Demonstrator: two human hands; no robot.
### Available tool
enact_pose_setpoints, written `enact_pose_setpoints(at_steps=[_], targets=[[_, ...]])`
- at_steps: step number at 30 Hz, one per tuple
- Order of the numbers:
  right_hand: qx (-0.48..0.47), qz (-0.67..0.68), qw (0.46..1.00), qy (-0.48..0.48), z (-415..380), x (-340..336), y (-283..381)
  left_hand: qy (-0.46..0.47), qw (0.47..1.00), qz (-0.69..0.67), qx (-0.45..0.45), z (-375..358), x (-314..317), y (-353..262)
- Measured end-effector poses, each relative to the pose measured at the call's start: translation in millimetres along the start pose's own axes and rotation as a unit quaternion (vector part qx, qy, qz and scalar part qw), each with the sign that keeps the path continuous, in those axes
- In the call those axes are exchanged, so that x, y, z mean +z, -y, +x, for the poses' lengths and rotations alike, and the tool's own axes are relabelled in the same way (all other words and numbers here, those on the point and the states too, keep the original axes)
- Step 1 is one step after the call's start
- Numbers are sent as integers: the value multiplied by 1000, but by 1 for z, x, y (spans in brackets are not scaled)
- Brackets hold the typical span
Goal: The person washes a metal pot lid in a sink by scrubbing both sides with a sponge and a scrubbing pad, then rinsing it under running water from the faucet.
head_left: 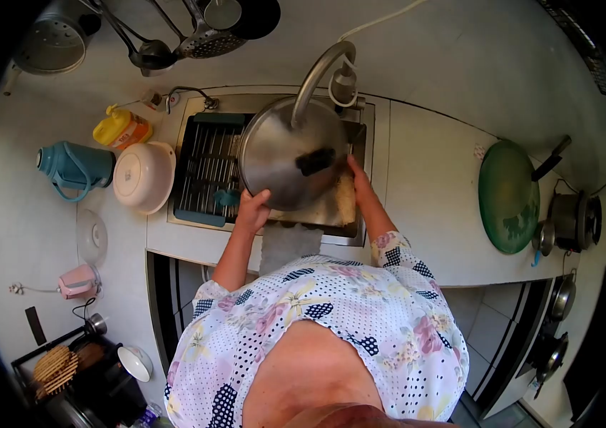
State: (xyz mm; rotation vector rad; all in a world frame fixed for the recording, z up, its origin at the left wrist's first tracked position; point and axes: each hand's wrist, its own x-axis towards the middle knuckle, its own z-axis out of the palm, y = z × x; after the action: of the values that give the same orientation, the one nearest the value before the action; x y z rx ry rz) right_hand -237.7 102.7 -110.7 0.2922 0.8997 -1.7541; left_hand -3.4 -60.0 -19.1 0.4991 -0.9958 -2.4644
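A large round metal pot lid (pixel 267 153) with a black handle on top is held tilted over the sink (pixel 369 135). My left hand (pixel 251 210) grips its lower left rim, thumb on top. At the right rim, my right hand (pixel 358 178) holds it with the fingers partly hidden behind the lid. The curved faucet (pixel 315 70) reaches over the lid's upper part. A pale, rough-looking long piece (pixel 346 201) lies in the sink near my right hand. Over the front edge hangs a grey cloth (pixel 287 246).
Left of the lid is a black drying rack (pixel 203 160). Further left stand a pink basin (pixel 144 177), a yellow bottle (pixel 123 127) and a teal jug (pixel 78 165). A green round board (pixel 508 196) and a dark pot (pixel 572 221) are at right. Ladles (pixel 147 53) hang above.
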Motion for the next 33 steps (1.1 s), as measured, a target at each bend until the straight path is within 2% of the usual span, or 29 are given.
enact_pose_setpoints(at_steps=[3,6,9,12,15,18,21,24,27,30,33], targets=[[-72,-25,993,89,-13,7,5,11,994,93,-52,-14,-14,-2],[-145,-198,969,13,-5,3,7,74,989,108,-74,-30,-19,-13],[-139,-264,949,100,-19,20,20,62,993,-33,-93,-32,-25,-38],[-161,-331,924,105,-6,25,16,-21,999,20,-20,-23,-11,-48],[-200,-373,906,-18,3,31,15,-56,997,53,15,-22,-12,-43],[-301,-344,890,4,-34,59,26,-88,994,66,22,-24,-15,-37],[-431,-525,727,102,-86,102,24,-102,992,71,8,-29,-11,-33],[-448,-631,588,233,-79,110,12,-86,995,59,-6,-30,-10,-20],[-430,-594,672,106,-46,85,5,-68,996,56,-4,-32,-9,-14],[-401,-575,707,97,-21,58,10,-70,995,72,-18,-40,-8,-16],[-387,-522,760,9,-19,56,20,-74,992,96,-23,-43,-7,-17]])
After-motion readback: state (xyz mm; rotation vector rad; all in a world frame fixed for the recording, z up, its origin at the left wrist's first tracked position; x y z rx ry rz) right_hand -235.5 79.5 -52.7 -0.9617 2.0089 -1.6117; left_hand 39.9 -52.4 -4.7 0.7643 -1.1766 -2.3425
